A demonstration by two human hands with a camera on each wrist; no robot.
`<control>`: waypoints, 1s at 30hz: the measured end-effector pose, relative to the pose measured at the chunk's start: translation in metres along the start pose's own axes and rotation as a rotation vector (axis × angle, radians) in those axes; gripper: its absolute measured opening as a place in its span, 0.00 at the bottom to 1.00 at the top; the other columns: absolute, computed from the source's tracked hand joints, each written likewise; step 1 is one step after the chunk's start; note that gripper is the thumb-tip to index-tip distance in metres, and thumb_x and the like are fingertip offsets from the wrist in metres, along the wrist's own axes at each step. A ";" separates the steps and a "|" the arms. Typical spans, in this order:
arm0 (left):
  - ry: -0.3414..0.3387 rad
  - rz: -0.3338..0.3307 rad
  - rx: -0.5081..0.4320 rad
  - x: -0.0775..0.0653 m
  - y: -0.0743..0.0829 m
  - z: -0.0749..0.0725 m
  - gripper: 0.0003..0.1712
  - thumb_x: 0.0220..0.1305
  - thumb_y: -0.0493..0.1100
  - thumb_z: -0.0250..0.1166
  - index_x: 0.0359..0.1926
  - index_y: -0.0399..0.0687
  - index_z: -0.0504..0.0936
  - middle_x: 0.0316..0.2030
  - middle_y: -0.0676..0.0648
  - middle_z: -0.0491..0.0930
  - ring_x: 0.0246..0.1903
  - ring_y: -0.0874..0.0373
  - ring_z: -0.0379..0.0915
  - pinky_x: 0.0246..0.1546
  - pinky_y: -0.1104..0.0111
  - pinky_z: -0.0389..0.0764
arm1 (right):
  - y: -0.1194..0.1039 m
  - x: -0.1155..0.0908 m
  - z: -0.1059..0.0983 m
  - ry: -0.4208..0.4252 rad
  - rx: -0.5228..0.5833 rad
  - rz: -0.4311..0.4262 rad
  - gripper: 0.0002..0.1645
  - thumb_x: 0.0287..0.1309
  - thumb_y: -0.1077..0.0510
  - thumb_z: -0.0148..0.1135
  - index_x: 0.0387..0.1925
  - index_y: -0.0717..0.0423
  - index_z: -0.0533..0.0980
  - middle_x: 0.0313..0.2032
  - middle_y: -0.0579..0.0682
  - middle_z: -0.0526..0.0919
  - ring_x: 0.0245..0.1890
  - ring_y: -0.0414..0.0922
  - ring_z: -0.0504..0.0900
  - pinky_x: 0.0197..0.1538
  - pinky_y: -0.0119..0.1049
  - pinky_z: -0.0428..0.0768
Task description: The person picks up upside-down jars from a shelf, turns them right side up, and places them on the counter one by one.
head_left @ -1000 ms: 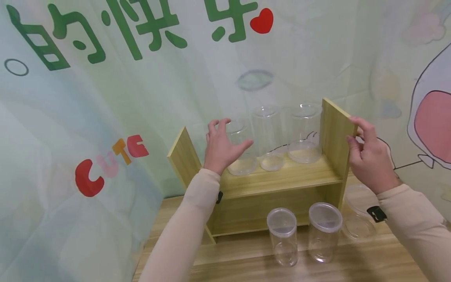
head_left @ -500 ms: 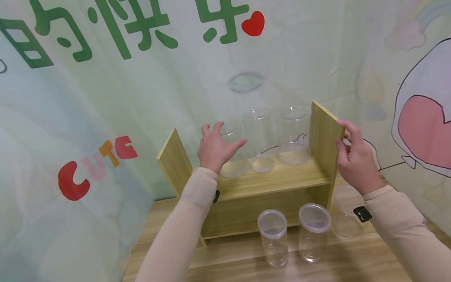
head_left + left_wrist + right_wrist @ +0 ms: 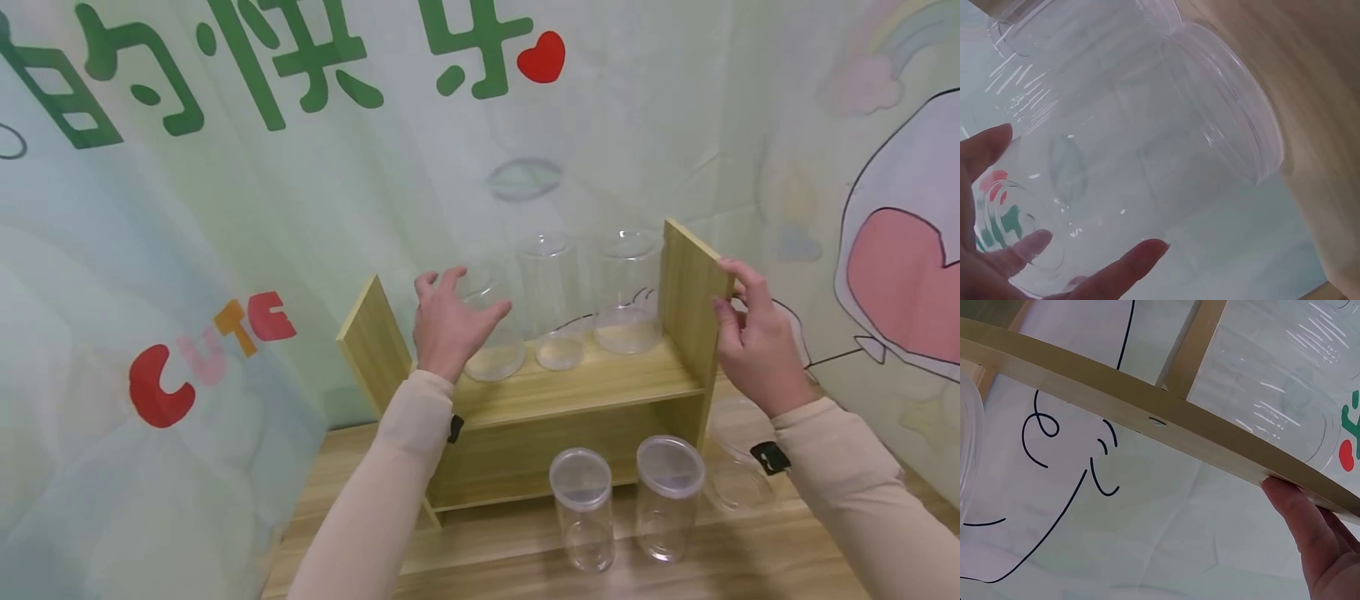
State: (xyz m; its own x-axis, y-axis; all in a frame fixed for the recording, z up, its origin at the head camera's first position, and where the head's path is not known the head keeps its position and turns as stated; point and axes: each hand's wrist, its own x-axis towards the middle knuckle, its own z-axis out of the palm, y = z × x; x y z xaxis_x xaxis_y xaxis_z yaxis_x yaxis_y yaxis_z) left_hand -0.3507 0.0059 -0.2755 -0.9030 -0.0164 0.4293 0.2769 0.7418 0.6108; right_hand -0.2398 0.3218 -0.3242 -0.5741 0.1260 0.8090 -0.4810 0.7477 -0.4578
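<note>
Jar (image 3: 497, 350) standing left on the upper shelf (image 3: 592, 383), left hand (image 3: 452, 329) just by its top, fingers (image 3: 1132, 264) spread wide, contact hard to tell; right hand (image 3: 765, 354) pinches the side panel (image 3: 692, 308), presumably for steadiness.

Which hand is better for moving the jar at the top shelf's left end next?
Probably the left hand: it's spread right by that jar. The right hand is farther away and already holds the shelf's side panel.
</note>
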 end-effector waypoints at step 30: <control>0.222 0.142 -0.378 -0.054 -0.024 -0.029 0.43 0.46 0.51 0.80 0.61 0.44 0.72 0.65 0.40 0.57 0.55 0.40 0.67 0.54 0.49 0.74 | -0.008 -0.004 0.000 -0.023 -0.014 0.094 0.30 0.71 0.69 0.46 0.70 0.54 0.57 0.55 0.79 0.71 0.45 0.78 0.76 0.41 0.70 0.73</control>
State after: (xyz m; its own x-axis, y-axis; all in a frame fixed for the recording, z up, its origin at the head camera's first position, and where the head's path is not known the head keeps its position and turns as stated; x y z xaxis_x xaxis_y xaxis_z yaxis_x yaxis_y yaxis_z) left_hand -0.2997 -0.0306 -0.2942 -0.7668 -0.1058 0.6331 0.5303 0.4511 0.7178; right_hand -0.2335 0.3155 -0.3234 -0.6312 0.1812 0.7542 -0.4154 0.7422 -0.5259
